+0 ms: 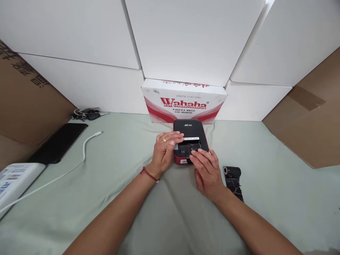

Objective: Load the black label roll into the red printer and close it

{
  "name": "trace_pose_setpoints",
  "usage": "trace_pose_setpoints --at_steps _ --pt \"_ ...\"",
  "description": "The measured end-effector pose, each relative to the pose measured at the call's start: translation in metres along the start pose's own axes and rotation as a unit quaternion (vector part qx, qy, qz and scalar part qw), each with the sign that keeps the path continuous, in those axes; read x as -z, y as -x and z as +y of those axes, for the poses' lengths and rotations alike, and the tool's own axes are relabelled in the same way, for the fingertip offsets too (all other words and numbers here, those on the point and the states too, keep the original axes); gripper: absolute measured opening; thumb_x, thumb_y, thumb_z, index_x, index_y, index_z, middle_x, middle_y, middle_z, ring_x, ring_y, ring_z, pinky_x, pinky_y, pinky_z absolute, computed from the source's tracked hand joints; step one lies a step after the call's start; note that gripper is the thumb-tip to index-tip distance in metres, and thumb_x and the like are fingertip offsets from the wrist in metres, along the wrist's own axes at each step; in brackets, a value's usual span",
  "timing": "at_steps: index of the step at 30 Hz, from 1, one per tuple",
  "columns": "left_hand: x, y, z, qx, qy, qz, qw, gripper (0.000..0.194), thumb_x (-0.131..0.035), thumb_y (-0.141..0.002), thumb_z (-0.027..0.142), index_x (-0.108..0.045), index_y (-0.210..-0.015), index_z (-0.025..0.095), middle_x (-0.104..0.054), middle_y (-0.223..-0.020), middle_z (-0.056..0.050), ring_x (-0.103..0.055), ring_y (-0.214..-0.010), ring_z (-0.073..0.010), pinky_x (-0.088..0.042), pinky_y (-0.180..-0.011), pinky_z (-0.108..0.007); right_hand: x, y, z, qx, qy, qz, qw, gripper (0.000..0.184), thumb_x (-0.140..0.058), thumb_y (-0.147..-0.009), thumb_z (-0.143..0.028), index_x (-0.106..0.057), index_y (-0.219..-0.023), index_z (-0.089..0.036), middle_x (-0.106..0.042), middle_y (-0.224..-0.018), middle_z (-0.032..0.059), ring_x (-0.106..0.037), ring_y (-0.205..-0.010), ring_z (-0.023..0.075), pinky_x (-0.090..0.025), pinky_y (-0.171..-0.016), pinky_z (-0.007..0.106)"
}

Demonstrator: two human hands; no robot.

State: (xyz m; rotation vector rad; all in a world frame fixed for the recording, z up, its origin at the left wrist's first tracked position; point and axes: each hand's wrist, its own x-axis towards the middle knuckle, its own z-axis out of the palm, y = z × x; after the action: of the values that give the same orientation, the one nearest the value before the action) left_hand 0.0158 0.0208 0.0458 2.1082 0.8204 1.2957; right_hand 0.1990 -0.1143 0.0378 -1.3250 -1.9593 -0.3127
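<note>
A small black label printer (187,130) with red sides lies on the cloth in front of me, its top slot showing a white strip (191,139) with tiny print. My left hand (166,148) grips the printer's left edge, fingers reaching over its top. Near its front, a dark strip of film (191,147) lies across the opening, and my right hand (205,164) has its fingertips together on that strip. The strip's front end hangs over the printer's edge. Right of my right hand lies a black roll (233,173) with a pale core, its torn, pale-veined end unrolled toward me.
A Wahaha water carton (184,102) stands right behind the printer, against white boxes (186,39). At left are keys (90,113), a black phone-like slab (60,143), a white cable (84,150) and a white box (20,180). Brown cardboard (310,113) flanks the right side.
</note>
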Motion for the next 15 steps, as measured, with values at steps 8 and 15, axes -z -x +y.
trace_pose_setpoints --at_steps 8,15 --pt "0.023 -0.013 0.017 0.000 -0.047 -0.090 0.995 0.028 -0.055 -0.100 0.033 -0.082 -0.103 0.028 -0.084 -0.118 -0.007 -0.074 -0.117 -0.0269 -0.054 -0.112 -0.048 0.003 0.002 0.005 0.010 -0.003 -0.007 1.000 0.070 -0.052 -0.100 -0.007 -0.042 -0.165 -0.030 -0.071 -0.146 0.0080 -0.061 -0.143 0.0250 -0.034 -0.131 0.058" --pt "0.195 0.006 -0.041 0.237 -0.376 0.183 0.877 0.029 -0.053 -0.094 0.036 -0.072 -0.109 0.019 -0.075 -0.121 -0.016 -0.063 -0.129 -0.0393 -0.043 -0.118 -0.062 0.000 0.005 0.007 0.006 -0.017 0.000 1.000 0.072 -0.055 -0.100 -0.008 -0.042 -0.167 -0.032 -0.072 -0.146 0.0076 -0.064 -0.140 0.0275 -0.039 -0.129 0.060"
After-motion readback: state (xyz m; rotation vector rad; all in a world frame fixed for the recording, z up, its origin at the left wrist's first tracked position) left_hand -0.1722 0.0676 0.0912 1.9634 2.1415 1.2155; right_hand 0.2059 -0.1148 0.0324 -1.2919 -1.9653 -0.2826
